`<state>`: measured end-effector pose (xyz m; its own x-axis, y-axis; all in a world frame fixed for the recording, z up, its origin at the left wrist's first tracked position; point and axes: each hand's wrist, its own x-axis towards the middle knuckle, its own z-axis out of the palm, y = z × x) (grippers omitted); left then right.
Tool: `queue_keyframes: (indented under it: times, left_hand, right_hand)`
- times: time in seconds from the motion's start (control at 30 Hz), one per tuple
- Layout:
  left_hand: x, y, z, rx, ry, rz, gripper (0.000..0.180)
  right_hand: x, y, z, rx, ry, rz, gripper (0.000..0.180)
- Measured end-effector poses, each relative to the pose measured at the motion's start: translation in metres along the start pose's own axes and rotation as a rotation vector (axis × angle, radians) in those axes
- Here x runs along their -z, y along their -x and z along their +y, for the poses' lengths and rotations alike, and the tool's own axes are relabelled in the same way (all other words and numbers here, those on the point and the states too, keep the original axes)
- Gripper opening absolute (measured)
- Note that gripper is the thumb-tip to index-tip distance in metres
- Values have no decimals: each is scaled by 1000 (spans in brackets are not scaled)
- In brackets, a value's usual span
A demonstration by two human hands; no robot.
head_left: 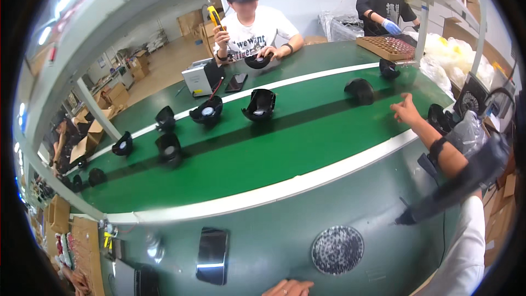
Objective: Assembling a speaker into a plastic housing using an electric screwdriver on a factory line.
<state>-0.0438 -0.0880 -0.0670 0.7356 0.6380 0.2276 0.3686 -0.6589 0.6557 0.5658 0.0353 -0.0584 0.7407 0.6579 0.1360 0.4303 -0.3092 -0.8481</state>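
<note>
My right hand (406,111) reaches out over the green belt (285,148) at the right. Its index finger is extended, the other fingers are loosely bent, and nothing is in them. To its left lies a black rounded shell (360,92), blurred; a further black shell (389,69) sits at the far edge. My left hand (289,288) shows only its fingers at the lower edge, apparently resting empty on the table. A round dish of small dark pieces (337,250) stands to its right. In front of my right forearm hangs a black power screwdriver (455,186).
More black shells, one (259,105) mid-belt, lie along the belt. A phone (212,256) lies at the near left. Opposite, a person (255,30) holds a yellow-black device (213,15) and a shell. A gloved co-worker (386,11) stands by a brown tray (386,48).
</note>
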Motion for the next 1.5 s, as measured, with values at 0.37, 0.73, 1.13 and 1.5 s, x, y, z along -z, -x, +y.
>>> queue_keyframes:
  times: [0.37, 0.73, 1.13, 1.5]
  left_hand:
    - [-26, 3, -6, -18, -114, -89, 26]
    - [-10, -14, -7, -98, -224, -195, 35]
    - [-21, -10, 15, -91, -383, -19, 31]
    - [-20, -8, 2, 49, 193, -17, 19]
  right_hand:
    - [-17, -189, 80, 170, 277, 137, 102]
    - [-7, -225, 113, 61, 43, 195, 61]
    - [-6, -96, 39, 142, -6, 327, 38]
    - [116, 267, -66, 266, 29, 66, 28]
